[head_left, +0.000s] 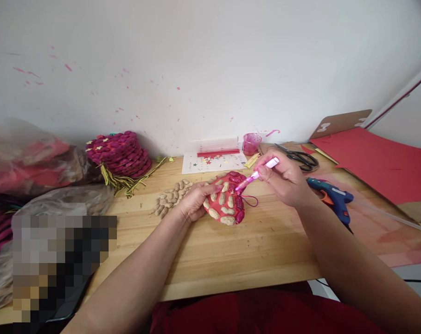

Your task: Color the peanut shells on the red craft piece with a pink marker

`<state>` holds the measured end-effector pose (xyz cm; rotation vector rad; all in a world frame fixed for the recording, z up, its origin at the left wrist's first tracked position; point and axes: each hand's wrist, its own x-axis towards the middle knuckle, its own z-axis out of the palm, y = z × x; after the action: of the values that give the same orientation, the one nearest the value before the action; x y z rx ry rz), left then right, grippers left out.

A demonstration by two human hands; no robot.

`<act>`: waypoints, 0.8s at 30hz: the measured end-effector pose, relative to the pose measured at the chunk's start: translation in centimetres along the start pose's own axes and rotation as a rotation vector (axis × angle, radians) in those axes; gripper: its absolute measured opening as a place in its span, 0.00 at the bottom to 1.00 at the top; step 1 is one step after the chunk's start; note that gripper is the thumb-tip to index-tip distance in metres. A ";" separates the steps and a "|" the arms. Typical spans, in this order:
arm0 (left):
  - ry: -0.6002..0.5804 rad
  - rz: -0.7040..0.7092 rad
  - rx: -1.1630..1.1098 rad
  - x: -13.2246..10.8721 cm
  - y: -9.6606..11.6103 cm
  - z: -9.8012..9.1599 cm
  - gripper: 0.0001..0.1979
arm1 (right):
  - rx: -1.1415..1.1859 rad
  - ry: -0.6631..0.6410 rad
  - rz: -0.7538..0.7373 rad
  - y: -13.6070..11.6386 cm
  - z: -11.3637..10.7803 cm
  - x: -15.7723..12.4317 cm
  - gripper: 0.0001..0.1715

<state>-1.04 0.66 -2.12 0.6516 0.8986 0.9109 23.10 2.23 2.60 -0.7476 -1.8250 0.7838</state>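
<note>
My left hand grips the left edge of a round red disc covered with peanuts, its thumb lying on top. The peanuts along the disc's right side are coated magenta, while the others are plain tan. A thin cord loop sticks out from the right edge. In my right hand is a paintbrush with a white handle, pinched between thumb and fingers. Its pink-stained tip touches or nearly touches the peanuts near the painted side. A pile of loose peanuts lies just left of my left hand.
A stack of magenta peanut discs with yellow-green cords stands back left, near plastic bags. Behind are a paint cup and a paper with stars. Scissors, a blue glue gun and red sheets lie right.
</note>
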 end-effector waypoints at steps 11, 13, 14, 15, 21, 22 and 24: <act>0.016 0.042 0.009 0.0 -0.2 0.4 0.10 | -0.095 -0.022 -0.013 -0.3 0.2 -0.1 0.13; 0.025 0.042 0.003 0.1 -0.3 0.4 0.10 | -0.144 0.019 -0.033 -0.4 0.2 -0.1 0.12; 0.030 0.045 0.000 0.1 -0.3 0.4 0.10 | -0.157 0.040 -0.043 -0.4 0.2 -0.1 0.11; 0.035 0.050 0.000 0.1 -0.3 0.5 0.10 | -0.160 0.046 -0.049 -0.5 0.2 -0.1 0.10; 0.061 0.064 0.032 0.0 -0.4 0.6 0.14 | -0.187 0.002 -0.056 -0.9 0.5 -0.2 0.10; 0.062 0.064 0.034 0.0 -0.4 0.6 0.15 | -0.180 0.023 -0.055 -0.9 0.5 -0.2 0.10; 0.053 0.071 0.025 -0.1 -0.5 0.8 0.15 | -0.151 0.041 -0.040 -1.0 0.5 -0.2 0.11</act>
<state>-0.23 0.24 -2.08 0.6868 0.9402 0.9856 22.51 1.35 3.14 -0.8155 -1.8710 0.6052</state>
